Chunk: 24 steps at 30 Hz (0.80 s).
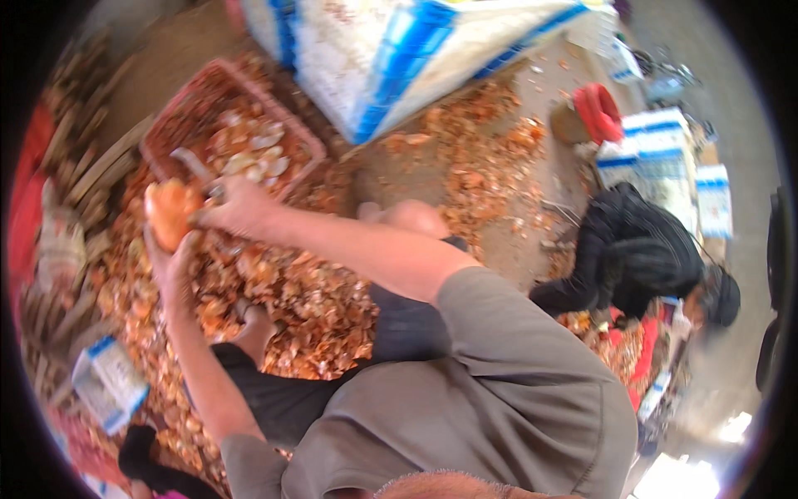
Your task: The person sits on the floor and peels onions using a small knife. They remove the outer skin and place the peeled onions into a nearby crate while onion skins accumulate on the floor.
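My left hand (173,259) grips a large orange, shell-like object (172,212) from below, at the near left corner of a pink plastic basket (234,78). My right hand (240,209) reaches in from the right, its fingertips close to the orange object. It is closed on a tool with a pale, slightly curved blade (192,162), perhaps a knife; most of its handle is hidden by the fingers. Inside the basket lie whitish and orange pieces (255,150), too blurred to name surely. Beneath both hands spreads a deep heap of orange shell-like pieces (299,312).
White boxes with blue bands (336,62) stand beyond the basket. Wooden sticks (112,156) line the left side, near a small blue-and-white carton (111,383). A person in dark clothing (629,256) bends at the right, near a red bucket-like container (597,112). Another person's dark sleeve (156,468) shows lower left.
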Each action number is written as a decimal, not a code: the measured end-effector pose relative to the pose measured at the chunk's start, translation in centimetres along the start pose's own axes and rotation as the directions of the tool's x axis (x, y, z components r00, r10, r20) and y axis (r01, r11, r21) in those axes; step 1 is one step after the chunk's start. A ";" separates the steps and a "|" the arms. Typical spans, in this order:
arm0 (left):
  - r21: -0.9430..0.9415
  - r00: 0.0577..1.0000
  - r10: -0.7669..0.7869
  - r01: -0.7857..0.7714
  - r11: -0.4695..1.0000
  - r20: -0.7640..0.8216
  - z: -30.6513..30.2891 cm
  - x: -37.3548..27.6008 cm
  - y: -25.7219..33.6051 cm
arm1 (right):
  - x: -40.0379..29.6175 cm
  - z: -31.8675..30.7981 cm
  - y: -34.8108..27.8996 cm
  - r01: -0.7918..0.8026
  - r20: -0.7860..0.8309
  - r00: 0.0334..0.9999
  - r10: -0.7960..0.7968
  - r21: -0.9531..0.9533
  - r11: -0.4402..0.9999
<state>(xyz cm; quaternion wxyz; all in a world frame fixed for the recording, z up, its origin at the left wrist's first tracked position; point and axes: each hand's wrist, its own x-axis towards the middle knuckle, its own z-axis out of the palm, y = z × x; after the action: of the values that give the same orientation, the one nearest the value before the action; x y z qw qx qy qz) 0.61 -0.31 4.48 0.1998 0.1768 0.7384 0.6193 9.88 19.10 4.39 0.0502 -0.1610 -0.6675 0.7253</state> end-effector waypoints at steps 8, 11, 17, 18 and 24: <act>-0.087 0.989 0.069 -0.081 0.993 -0.131 0.6 0.4 -0.1 | -0.2 1.3 0.8 0.166 0.071 0.985 -0.159 -0.112 0.980; -0.097 0.985 0.079 -0.094 0.991 -0.153 0.2 0.7 -0.7 | -0.9 0.0 -1.4 0.117 0.273 0.960 -0.063 -0.188 0.975; -0.032 0.966 0.159 -0.169 0.985 -0.202 -0.8 1.5 -1.2 | -0.9 0.2 -0.8 0.154 0.289 0.951 -0.113 -0.124 0.980; -0.051 0.963 0.160 -0.175 0.983 -0.216 -0.6 1.4 -0.8 | -0.9 0.6 -0.8 0.164 0.279 0.953 -0.121 -0.136 0.977; -0.050 0.937 0.149 -0.173 0.984 -0.316 -1.3 1.7 -2.0 | -0.8 1.7 -0.2 0.166 0.293 0.945 -0.147 -0.040 0.985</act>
<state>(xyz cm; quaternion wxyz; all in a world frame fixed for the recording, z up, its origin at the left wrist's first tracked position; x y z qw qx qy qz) -1.54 -0.88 2.57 0.0362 0.1289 0.7193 0.6817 10.10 17.28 4.84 0.0046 -0.0015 -0.7014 0.7128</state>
